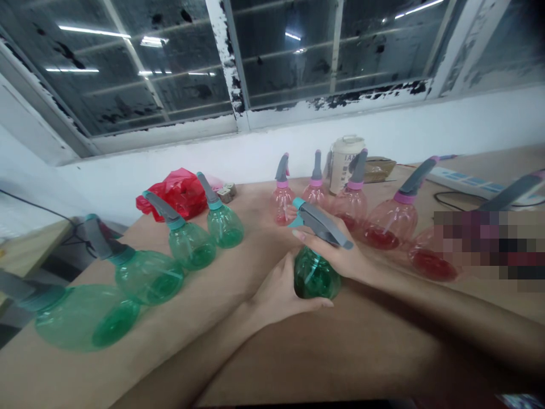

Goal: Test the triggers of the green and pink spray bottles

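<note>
A green spray bottle with a grey and teal trigger head stands in front of me, between both hands. My left hand wraps round the lower body of this bottle, its thumb along the near side. Higher up, my right hand is closed round the neck, just beneath the trigger head. Parts of the bottle are hidden by my fingers. To the left, several green spray bottles form a slanting row. Several pink spray bottles with grey and pink heads make another row behind and to the right.
A crumpled red plastic bag lies at the back left of the table, beside small blocks. At the back right are a beige container, a brown box and a white power strip. Windows rise behind the table.
</note>
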